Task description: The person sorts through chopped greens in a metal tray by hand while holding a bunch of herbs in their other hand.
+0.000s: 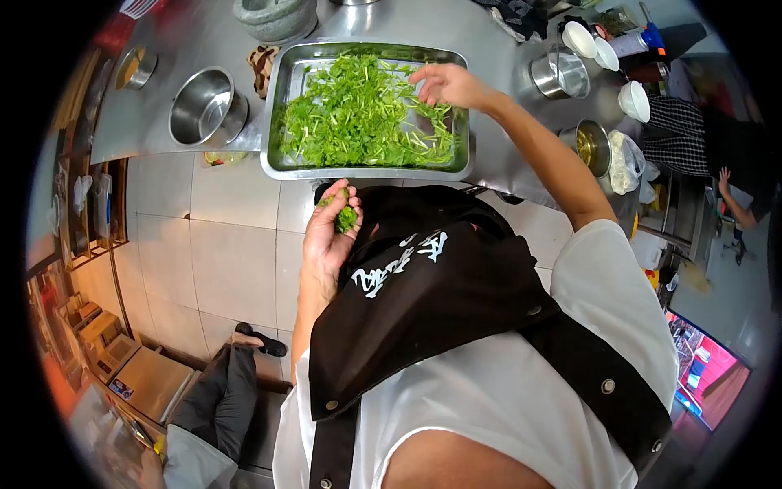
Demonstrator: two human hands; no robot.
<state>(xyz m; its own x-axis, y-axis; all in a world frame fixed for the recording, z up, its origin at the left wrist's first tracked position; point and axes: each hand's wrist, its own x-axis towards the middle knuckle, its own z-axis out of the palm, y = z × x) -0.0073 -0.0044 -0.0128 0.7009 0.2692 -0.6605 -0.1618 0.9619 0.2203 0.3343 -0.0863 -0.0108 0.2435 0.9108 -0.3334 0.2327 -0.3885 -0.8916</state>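
A rectangular metal tray (pixel 366 174) full of cut leafy green herbs, which look like cilantro (pixel 346 114), sits at the front edge of the steel table. My left hand (pixel 322 236) is closed around a small bunch of the same greens (pixel 346 218), just in front of the tray and close to my black apron (pixel 432 301). Over the tray's right side hovers my right hand (pixel 448 85), fingers loosely apart and nothing visible in them. The greens lie thinner beneath it, with some metal showing.
Left of the tray stand a steel pot (pixel 208 107) and a stone mortar (pixel 275 18). To the right are another steel pot (pixel 560 73), white bowls (pixel 634 101) and a plastic bag (pixel 626 163). Other people are at lower left (pixel 216 399) and far right (pixel 737 163).
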